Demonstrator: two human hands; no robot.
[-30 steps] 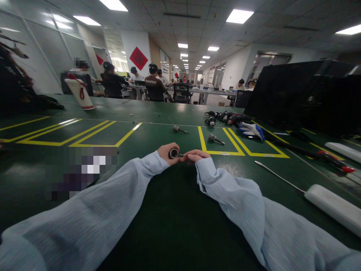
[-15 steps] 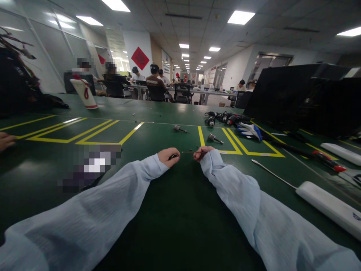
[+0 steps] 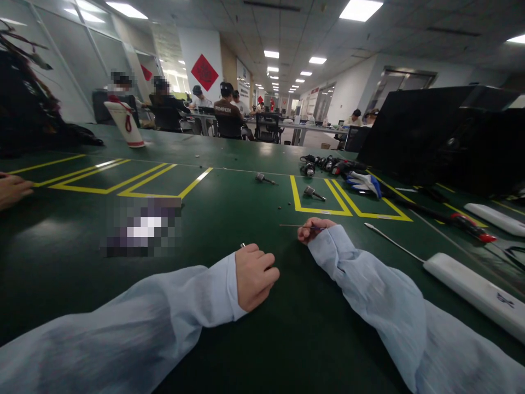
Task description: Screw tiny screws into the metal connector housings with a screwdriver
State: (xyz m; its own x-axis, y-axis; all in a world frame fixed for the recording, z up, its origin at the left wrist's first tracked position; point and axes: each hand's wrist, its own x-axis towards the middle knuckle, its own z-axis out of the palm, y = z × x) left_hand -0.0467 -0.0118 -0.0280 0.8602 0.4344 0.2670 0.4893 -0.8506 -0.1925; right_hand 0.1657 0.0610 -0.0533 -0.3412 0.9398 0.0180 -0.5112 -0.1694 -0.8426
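Observation:
My left hand (image 3: 257, 278) is closed, back of the hand upward, low over the green table (image 3: 229, 350). A small shiny end of a part (image 3: 243, 245) peeks out by its thumb side; the fingers hide the remainder. To the right, my right hand (image 3: 315, 230) pinches a thin metal rod (image 3: 290, 225) that points left, its other end covered by the fingers. Beyond the hands lie two dark metal parts with narrow shafts, one part (image 3: 314, 193) inside a yellow taped box and another part (image 3: 264, 179) left of it. Two tiny dark pieces, one piece (image 3: 279, 208) nearer, lie close by.
Power tools (image 3: 328, 164) and a blue-white glove (image 3: 364, 184) lie at the back right, near black monitors (image 3: 435, 131). A white power strip (image 3: 471, 293) runs along the right. Left are a blurred-out object (image 3: 143, 227), a paper cup (image 3: 126, 126) and another person's hand (image 3: 14, 190).
My left hand has come closer to me and turned so its back faces up. My right hand has moved slightly right and nearer with the rod. The other person's hand reaches further in.

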